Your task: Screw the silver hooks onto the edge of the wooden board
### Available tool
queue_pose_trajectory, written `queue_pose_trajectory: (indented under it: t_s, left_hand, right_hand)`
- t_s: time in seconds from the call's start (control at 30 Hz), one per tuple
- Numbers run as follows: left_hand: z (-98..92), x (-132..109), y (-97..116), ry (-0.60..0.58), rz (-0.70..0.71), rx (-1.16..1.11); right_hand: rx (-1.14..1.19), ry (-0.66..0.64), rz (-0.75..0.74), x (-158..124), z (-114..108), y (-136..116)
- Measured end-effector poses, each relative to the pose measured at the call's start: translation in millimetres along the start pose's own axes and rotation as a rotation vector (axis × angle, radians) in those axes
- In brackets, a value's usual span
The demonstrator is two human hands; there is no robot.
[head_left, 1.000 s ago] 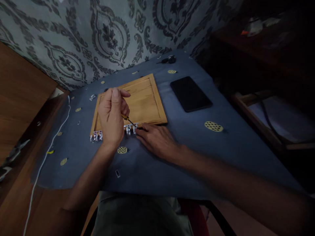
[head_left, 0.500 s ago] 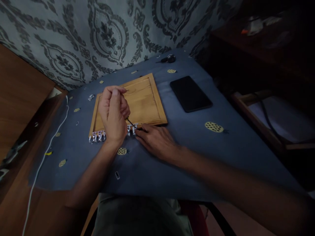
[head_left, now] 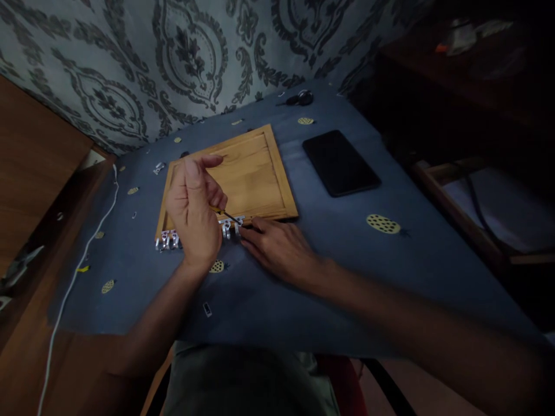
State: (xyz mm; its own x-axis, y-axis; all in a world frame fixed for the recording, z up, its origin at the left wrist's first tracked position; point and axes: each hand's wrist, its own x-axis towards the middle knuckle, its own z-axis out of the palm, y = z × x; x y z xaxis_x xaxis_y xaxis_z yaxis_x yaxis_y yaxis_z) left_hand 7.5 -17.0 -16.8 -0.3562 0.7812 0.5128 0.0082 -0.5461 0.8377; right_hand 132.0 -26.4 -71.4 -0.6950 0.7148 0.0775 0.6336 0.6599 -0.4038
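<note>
"What have we got?"
"We have a wooden board (head_left: 251, 173) lying flat, a raised frame around its plain panel."
"And our metal hooks (head_left: 226, 230)?"
"Shiny and curved, along its near edge: some at the left corner, others farther right."
"Our screwdriver (head_left: 229, 216)?"
"Slanting down, yellow handle partly hidden, dark shaft ending at the right-hand hooks."

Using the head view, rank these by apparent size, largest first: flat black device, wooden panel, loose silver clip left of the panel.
1. Wooden panel, though partly covered
2. Flat black device
3. Loose silver clip
</note>
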Motion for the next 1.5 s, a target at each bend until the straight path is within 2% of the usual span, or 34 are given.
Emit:
queue_pose_trajectory:
  t_s: [0.2,0.37,0.53,0.8,1.2,1.33,1.5]
  left_hand:
    - [-3.2,0,-2,-0.115,0.016,0.087]
    - [3.7,-5,-5,-0.212,0.046,0.11]
    - [10.8,-9,-4,-0.229,-0.032,0.03]
    - [6.4,15,-1,-0.108,-0.164,-0.071]
    - [4.0,11,7,0.029,-0.152,-0.046]
    - [-0.7,14,9,0.041,-0.136,-0.031]
    - [-5.7,15,4,0.001,-0.088,-0.005]
  right_hand:
    - [-0.005,-0.002,-0.004,0,1,0]
    - [-0.014,-0.045,0.011,1,0,0]
    - [0.008,-0.047,0.024,1,-1,-1]
    - [0.026,-0.021,0.007,0,-4,-1]
    - [0.007,0.013,-0.012,-1,2,1]
    - [0.006,0.006,-0.014,-1,0,1]
    - [0.022,0.011,-0.006,-1,-1,0]
